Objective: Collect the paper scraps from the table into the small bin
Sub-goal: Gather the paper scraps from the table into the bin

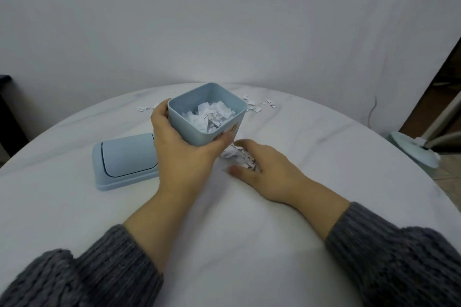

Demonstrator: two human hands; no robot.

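Observation:
A small light-blue bin [199,136] stands near the middle of the white table, and several white paper scraps lie inside it. My left hand [179,149] wraps around the bin's near left side, thumb across its front. Just right of the bin, my right hand [259,164] is cupped on the tabletop around a heap of paper scraps [238,156], fingers curled over them. More loose scraps [258,104] lie behind the bin to the right, and a few scraps [143,108] lie behind it to the left.
The bin's blue lid [124,166] lies flat on the table to the left of my left hand. The round table edge [411,154] curves away at the right, with a pale lamp base [414,152] on the floor beyond it. A white wall stands behind.

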